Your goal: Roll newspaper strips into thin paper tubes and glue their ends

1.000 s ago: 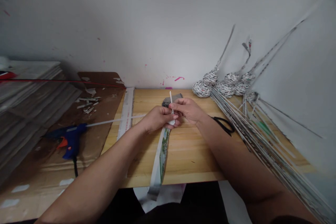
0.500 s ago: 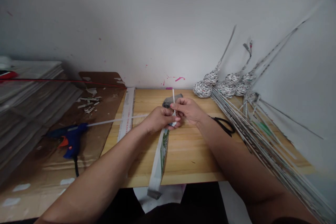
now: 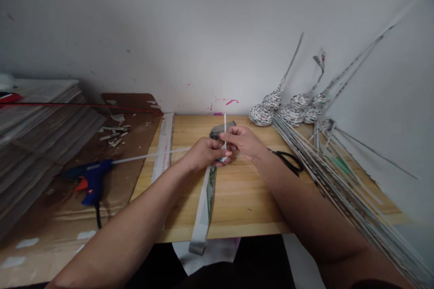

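Over the middle of the wooden table, my left hand (image 3: 208,152) pinches a long strip of newspaper (image 3: 203,212), whose tail hangs down past the front edge. The upper end of the strip wraps around a thin white stick (image 3: 225,123) that points up. My right hand (image 3: 242,142) is closed on this stick with thumb and fingers, close against the left fingertips. Just behind the hands lies a crumpled grey cloth-like piece (image 3: 220,130), partly covered by them. Black-handled scissors (image 3: 290,162) rest beside my right forearm, their blades hidden.
Left on cardboard (image 3: 122,180) are a blue glue gun (image 3: 93,180), paper scraps (image 3: 115,135) and a stack of newspapers (image 3: 44,117). A flat paper strip (image 3: 164,144) crosses the table (image 3: 251,207). Several woven paper gourds (image 3: 261,114) and rolled paper sticks (image 3: 325,176) occupy the right.
Both hands stay nearly in place, still holding the strip and stick. The white stick stands slightly more upright, and the strip's hanging tail has shifted a little left.
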Demonstrator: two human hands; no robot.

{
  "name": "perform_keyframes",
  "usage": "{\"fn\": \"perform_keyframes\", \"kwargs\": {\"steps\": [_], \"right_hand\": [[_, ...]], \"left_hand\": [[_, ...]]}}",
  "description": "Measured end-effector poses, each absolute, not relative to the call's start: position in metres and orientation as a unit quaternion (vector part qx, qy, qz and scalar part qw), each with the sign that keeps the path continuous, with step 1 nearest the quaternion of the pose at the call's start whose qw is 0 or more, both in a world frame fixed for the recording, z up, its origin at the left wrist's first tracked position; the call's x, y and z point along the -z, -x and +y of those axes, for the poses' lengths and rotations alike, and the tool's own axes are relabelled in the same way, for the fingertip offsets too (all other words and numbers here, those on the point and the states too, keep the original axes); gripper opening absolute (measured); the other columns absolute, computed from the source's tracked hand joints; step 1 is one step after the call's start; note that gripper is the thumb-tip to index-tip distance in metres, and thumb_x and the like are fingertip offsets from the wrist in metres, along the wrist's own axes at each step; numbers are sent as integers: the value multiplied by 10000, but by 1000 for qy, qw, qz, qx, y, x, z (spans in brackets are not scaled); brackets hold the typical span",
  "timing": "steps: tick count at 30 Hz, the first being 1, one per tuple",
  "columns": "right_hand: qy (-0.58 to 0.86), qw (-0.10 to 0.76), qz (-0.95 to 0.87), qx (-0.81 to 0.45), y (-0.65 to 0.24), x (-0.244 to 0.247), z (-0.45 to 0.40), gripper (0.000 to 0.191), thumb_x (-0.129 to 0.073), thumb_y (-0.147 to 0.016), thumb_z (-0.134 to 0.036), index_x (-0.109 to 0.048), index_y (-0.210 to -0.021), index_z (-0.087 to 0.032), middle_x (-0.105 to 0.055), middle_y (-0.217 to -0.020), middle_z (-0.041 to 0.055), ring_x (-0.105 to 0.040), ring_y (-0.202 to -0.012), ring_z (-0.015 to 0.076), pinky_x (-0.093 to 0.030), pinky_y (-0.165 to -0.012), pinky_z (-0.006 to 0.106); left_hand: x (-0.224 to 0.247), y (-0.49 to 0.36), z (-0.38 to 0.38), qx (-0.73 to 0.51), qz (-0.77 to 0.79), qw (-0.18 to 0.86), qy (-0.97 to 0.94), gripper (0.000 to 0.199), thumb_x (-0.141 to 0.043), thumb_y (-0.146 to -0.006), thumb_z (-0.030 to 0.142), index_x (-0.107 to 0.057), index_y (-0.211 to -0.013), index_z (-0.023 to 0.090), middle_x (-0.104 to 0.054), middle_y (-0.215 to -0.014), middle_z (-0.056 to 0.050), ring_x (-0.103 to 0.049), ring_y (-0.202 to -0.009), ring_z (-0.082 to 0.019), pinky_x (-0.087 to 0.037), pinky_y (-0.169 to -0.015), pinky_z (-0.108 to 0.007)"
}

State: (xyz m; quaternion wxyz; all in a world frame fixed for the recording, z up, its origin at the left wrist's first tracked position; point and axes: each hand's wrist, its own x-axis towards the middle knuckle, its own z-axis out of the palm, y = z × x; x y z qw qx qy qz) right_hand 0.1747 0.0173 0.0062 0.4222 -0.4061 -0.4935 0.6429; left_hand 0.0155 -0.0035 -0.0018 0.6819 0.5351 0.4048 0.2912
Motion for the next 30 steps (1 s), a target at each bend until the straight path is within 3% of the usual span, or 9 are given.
{"fn": "perform_keyframes", "kwargs": {"steps": [6, 11, 19, 25, 30], "right_hand": [[411, 451, -498, -616, -174, -10, 17, 391, -833, -612, -432, -546, -605, -167, -509, -504, -59, -395, -428, 46, -273, -392, 192], [378, 377, -558, -635, -181, -10, 20, 373, -757, -702, -487, -701, -808, -133, -562, -544, -29, -423, -444, 53, -286, -413, 199], [403, 454, -483, -631, -174, -8, 19, 397, -848, -587, -425, -550, -597, -163, -518, -503, -57, -414, -436, 49, -283, -404, 191], [385, 394, -539, -637, -177, -12, 18, 386, -767, -676, -504, -699, -778, -138, -557, -541, -29, -445, -471, 64, -290, -418, 200], [410, 442, -497, -624, -175, -10, 18, 361, -837, -598, -425, -597, -598, -155, -523, -523, -50, -412, -452, 54, -275, -411, 203]], "left_hand": [[-4, -16, -5, -283, 427, 670, -537, 252, -804, -674, 355, -698, -707, 129, -708, -718, -68, -667, -719, -152, -541, -686, -283], [-6, -14, -3, -280, 427, 672, -535, 336, -837, -609, 399, -706, -736, 117, -706, -713, -70, -665, -696, -159, -542, -685, -299], [-4, -16, -4, -294, 420, 682, -521, 322, -832, -624, 379, -700, -745, 112, -709, -713, -74, -672, -703, -159, -546, -703, -305], [-7, -15, -6, -288, 425, 674, -531, 357, -828, -618, 417, -705, -744, 107, -711, -713, -80, -667, -692, -157, -542, -674, -289], [-4, -16, -6, -293, 416, 681, -527, 354, -834, -616, 409, -708, -755, 109, -711, -718, -79, -669, -705, -161, -546, -678, -292]]}}
